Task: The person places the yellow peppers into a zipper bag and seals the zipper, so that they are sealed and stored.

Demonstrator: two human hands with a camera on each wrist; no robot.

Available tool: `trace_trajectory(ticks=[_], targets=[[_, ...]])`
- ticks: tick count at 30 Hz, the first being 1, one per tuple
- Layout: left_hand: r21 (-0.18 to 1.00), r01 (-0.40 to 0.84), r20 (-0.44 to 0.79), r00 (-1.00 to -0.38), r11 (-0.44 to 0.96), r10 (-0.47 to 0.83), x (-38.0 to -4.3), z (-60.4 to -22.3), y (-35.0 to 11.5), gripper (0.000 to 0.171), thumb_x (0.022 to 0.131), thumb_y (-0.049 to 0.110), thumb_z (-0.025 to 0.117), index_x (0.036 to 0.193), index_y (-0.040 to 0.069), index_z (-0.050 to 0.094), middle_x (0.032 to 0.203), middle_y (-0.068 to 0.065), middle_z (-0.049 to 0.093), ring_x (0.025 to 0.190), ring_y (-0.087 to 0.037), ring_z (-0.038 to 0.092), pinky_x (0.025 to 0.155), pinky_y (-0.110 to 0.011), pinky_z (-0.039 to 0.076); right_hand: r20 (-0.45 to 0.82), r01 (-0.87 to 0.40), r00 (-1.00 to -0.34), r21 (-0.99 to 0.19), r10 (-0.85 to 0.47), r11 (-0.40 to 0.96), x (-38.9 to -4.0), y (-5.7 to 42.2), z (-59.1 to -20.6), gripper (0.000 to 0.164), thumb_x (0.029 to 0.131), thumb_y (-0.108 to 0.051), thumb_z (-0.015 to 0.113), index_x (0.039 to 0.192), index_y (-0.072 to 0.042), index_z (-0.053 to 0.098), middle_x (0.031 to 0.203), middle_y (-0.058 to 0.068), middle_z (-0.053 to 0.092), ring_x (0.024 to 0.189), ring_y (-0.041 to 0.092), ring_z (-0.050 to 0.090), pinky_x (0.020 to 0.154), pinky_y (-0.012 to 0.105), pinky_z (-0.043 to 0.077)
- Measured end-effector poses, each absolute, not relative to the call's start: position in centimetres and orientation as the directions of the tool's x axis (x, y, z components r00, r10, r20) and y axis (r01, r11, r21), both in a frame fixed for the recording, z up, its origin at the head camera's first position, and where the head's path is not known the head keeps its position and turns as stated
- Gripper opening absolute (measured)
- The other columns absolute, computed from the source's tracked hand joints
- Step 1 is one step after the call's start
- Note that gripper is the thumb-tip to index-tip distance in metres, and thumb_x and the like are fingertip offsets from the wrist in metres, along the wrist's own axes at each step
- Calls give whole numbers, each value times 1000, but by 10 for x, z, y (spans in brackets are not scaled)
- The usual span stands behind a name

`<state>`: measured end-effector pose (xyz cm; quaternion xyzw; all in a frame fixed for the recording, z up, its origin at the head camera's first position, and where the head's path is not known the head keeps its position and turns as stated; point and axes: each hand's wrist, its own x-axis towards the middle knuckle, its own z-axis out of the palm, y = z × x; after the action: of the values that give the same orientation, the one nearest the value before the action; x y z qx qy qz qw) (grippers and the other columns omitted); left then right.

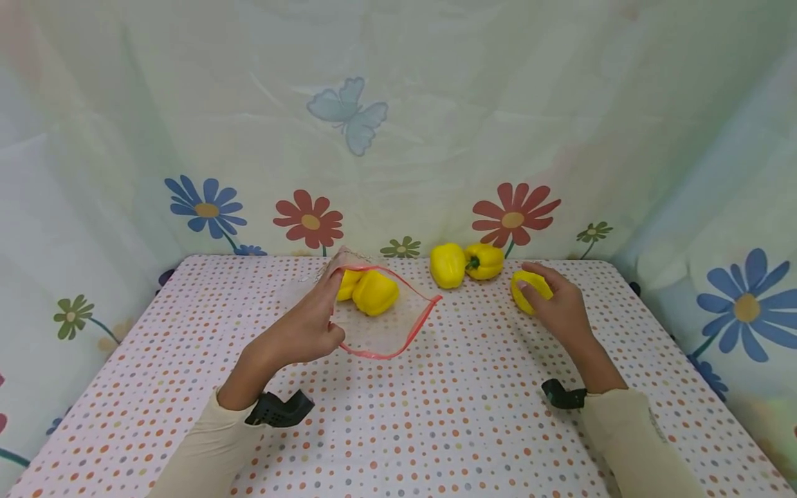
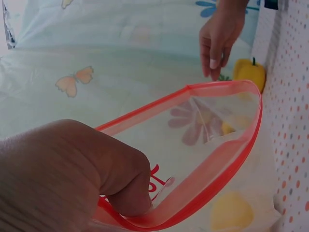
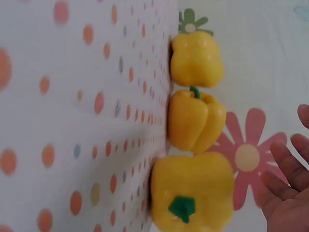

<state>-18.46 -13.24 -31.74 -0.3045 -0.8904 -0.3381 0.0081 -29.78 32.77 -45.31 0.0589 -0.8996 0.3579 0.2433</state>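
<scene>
A clear plastic zip bag (image 1: 398, 346) with a red rim stands with its mouth spread on the left of the table. My left hand (image 1: 311, 318) grips its near-left edge, thumb curled over the rim in the left wrist view. Inside the bag lie two yellow bell peppers (image 1: 376, 292), partly hidden by the hand. My right hand (image 1: 563, 308) hovers by a yellow bell pepper (image 3: 193, 193) at the right, its fingers (image 3: 289, 166) loosely extended and apart from it in the right wrist view. That pepper's green stem faces the wrist camera.
Two more yellow bell peppers (image 1: 447, 265) stand side by side at the back of the table, one with its stem (image 3: 194, 92) showing. A dotted cloth (image 1: 398, 429) covers the table. A flowered curtain (image 1: 436, 124) hangs behind and at both sides.
</scene>
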Motion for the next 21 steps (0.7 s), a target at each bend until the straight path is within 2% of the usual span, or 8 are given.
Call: trace_trajectory(ticks=[3,7,14,21], targets=[[596,546,223,-817,588,532,-184,-317,-133,100,74,-11,58,155,1,0,161,-3,-14,147,-20,1,110,-43,30,445,-218,-887,-635,121,741,-304,338,-460,49,94,-49,55,142,-39,48,148,-9,43,141,17,30,110,54,28],[597,544,223,-818,589,530,-184,-318,-133,100,74,-11,59,155,0,0,161,-4,-14,147,-20,-1,112,-44,26,407,-165,-900,-647,154,745,-304,343,-458,58,93,-54,54,147,-35,43,154,-1,34,144,23,22,110,58,24],[608,546,230,-816,577,530,-185,-318,-133,104,74,-12,58,155,5,-5,161,1,-16,147,-18,0,108,-42,34,267,-61,-949,-678,169,733,-305,347,-456,79,90,-60,53,156,-31,21,160,11,18,143,40,17,105,68,23],[595,555,235,-812,582,534,-186,-319,-133,99,74,-10,58,154,-1,2,161,-2,-14,147,-20,5,108,-42,35,62,86,-979,-744,196,663,-288,331,-425,97,87,-53,64,158,-18,7,159,23,8,140,49,16,104,68,22]])
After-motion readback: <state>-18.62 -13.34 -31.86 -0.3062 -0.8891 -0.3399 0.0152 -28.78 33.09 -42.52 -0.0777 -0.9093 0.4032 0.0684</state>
